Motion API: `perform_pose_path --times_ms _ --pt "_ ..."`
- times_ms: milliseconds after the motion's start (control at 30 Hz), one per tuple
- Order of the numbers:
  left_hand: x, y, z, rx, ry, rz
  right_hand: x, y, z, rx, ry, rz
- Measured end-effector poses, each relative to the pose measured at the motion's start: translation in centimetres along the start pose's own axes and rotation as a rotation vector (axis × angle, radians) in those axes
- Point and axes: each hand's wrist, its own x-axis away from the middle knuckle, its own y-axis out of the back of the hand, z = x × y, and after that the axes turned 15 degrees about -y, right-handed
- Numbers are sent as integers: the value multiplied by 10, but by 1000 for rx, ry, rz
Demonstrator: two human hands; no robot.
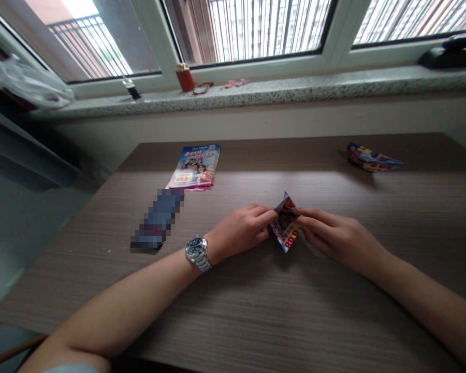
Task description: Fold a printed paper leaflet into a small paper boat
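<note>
A small folded piece of glossy printed paper point(286, 228), dark with red and yellow print, is held just above the table between my two hands. It has a pointed top and bottom, roughly a diamond shape. My left hand point(245, 228), with a metal watch point(197, 249) on its wrist, pinches the paper's left edge. On the opposite edge, my right hand point(334, 234) grips it between thumb and fingers. The fingertips partly cover both sides of the paper.
A stack of flyers point(197, 166) lies at the table's back left, with a blurred-out dark flat object point(158, 220) in front of it. Another folded printed paper point(373, 158) sits at the back right. On the stone sill point(279, 93) stands a red-brown container point(185, 79).
</note>
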Motion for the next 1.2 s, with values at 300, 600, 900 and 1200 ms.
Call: perform_pose_path --times_ms 300,600,900,1200 --pt "0 0 2 58 43 -55 -3 1 -1 22 8 -46" --pt "-1 -1 0 240 124 -179 -5 -1 6 -232 -138 -32" --pt "-3 -5 -6 584 291 -295 -9 -7 14 -568 -495 85" --pt "-5 -4 -5 718 311 -301 -11 -7 15 -670 -608 134"
